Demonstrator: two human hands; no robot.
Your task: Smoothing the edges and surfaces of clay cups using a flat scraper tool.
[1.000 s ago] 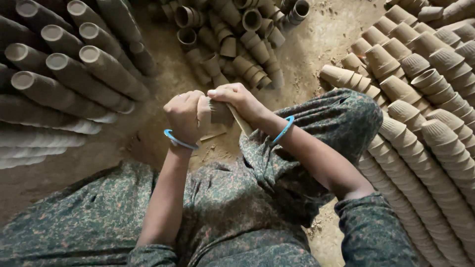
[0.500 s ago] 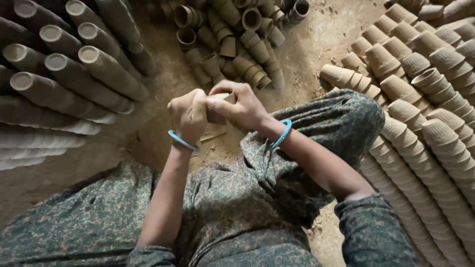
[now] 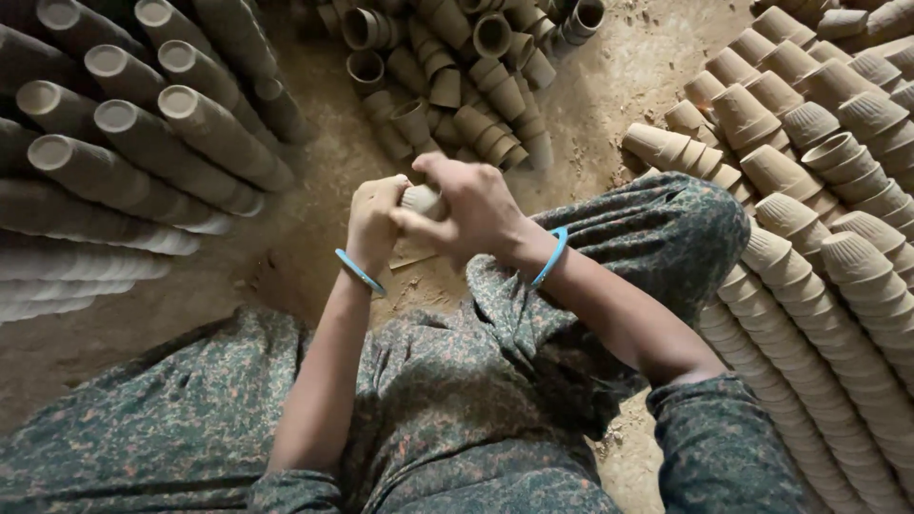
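Clay cup (image 3: pixel 422 200): small, pale, unglazed; pinched between both hands above the lap, near centre of view, mostly hidden by fingers.
Left hand (image 3: pixel 373 224): at 9 o'clock of the cup, curled shut around its side; blue bangle (image 3: pixel 358 271) on the wrist.
Right hand (image 3: pixel 471 209): at 3 o'clock of the cup, fingers closed over its top and near side.
Handling, as a judgement: light, stiff, brittle, with a dry, dusty surface, so little slip; thin rim likely to chip, so better gripped around the body wall than at the lip.
Stacked cups, left (image 3: pixel 143 152): long nested rows at 10 o'clock.
Stacked cups, right (image 3: pixel 828 238): ribbed rows at 3 o'clock.
Loose cups (image 3: pixel 457 86): heap at 12 o'clock on the dirt floor (image 3: pixel 609 86).
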